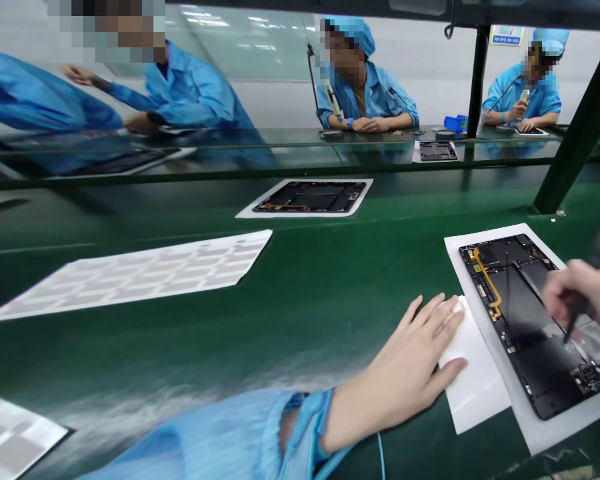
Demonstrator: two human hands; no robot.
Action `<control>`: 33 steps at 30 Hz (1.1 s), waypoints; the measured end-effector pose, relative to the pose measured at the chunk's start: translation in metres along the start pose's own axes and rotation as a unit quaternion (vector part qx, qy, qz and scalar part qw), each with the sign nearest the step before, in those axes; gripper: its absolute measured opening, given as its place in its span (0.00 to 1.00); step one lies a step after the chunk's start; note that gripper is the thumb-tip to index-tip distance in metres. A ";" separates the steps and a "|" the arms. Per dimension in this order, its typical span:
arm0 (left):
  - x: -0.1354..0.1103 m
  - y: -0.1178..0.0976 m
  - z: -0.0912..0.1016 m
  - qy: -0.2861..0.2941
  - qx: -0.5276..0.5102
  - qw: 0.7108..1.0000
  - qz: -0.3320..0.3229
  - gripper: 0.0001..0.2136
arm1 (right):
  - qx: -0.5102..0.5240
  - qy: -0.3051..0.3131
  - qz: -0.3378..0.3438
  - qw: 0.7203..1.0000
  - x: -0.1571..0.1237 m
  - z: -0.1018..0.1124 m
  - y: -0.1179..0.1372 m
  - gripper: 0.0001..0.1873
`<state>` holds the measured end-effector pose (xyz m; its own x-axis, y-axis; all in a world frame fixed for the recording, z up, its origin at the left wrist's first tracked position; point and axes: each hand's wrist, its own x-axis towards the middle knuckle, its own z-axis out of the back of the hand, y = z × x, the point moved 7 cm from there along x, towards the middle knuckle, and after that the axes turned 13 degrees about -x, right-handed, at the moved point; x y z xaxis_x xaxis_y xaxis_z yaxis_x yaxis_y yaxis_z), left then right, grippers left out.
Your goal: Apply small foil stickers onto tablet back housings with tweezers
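Observation:
My left hand [420, 357] lies flat with its fingers stretched out over a white sheet [475, 373]. To its right an opened tablet [525, 313] rests on a larger white pad [530, 427], showing its black inside, an orange flex cable [490, 287] and a small circuit board. Over the right part of the tablet, my right hand [580, 293] is closed around a dark pen-like tool [575, 320]. That tool points down at the tablet's inside; it is blurred, and I cannot tell whether the tip touches.
Another opened tablet [310, 197] lies on white paper farther back. A sheet of grey labels [155, 273] is at left, another [15, 440] at lower left. A slanted green post [575, 127] stands at right. Several co-workers in blue sit across the green bench [330, 267].

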<state>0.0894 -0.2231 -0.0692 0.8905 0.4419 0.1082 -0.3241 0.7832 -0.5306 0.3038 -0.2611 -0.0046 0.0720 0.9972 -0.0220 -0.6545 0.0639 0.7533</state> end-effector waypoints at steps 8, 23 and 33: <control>0.003 0.008 0.003 0.004 0.012 0.999 0.049 0.40 | 0.110 0.211 0.096 0.967 0.062 -0.099 0.042 0.30; 0.004 0.010 0.002 0.009 0.015 0.998 0.058 0.36 | 0.053 0.127 0.119 0.983 0.066 -0.107 0.036 0.10; 0.006 0.006 0.004 0.024 0.032 0.998 0.056 0.38 | 0.043 0.113 0.112 0.986 0.066 -0.106 0.036 0.09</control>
<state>0.0917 -0.2145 -0.0683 0.8612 0.5083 0.0093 -0.4414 0.7567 -0.4823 0.2049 -0.1890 -0.0487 -0.2429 0.9700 0.0125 -0.5687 -0.1528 0.8082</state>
